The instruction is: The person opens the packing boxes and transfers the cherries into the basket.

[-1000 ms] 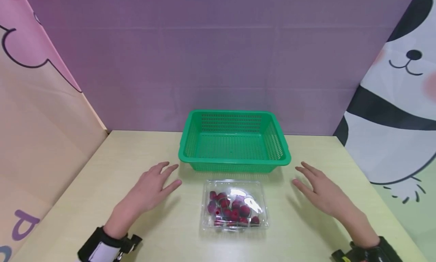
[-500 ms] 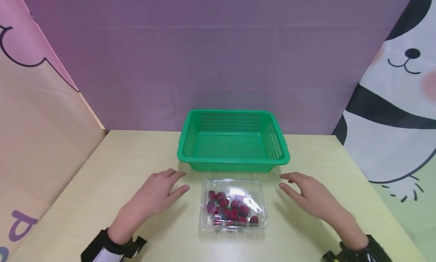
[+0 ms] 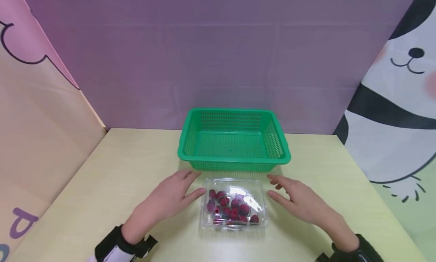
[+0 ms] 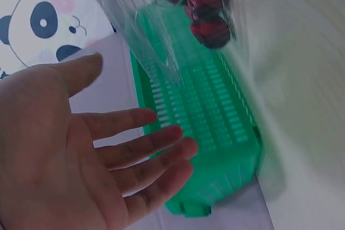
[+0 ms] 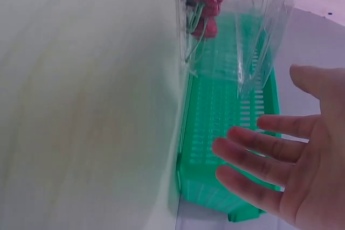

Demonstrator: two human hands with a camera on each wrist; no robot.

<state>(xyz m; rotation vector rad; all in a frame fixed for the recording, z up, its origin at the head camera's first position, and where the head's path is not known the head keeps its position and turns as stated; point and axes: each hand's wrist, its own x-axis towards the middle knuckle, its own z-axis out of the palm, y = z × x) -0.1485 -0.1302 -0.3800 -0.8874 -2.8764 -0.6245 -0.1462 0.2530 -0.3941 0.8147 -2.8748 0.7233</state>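
A clear plastic clamshell box (image 3: 233, 187) with dark red cherries (image 3: 235, 212) in it lies on the table between the two hands. Its lid is down. My left hand (image 3: 170, 195) hovers at the box's left side, fingers straight, thumb tip right by the lid's edge. On the opposite side my right hand (image 3: 301, 199) points inward, its fingertips a little off the box's right edge. Both wrist views show the palms bare, with spread fingers, and green stems among the cherries (image 4: 207, 12). Neither hand holds anything.
A green plastic basket (image 3: 235, 161) with slotted walls stands just behind the box, with nothing in it. Behind it rises a purple cloth backdrop (image 3: 218, 57). Printed side panels flank the pale wooden table (image 3: 136, 156).
Both hands have moved inward from either side, towards the box. The box and basket have stayed where they were.
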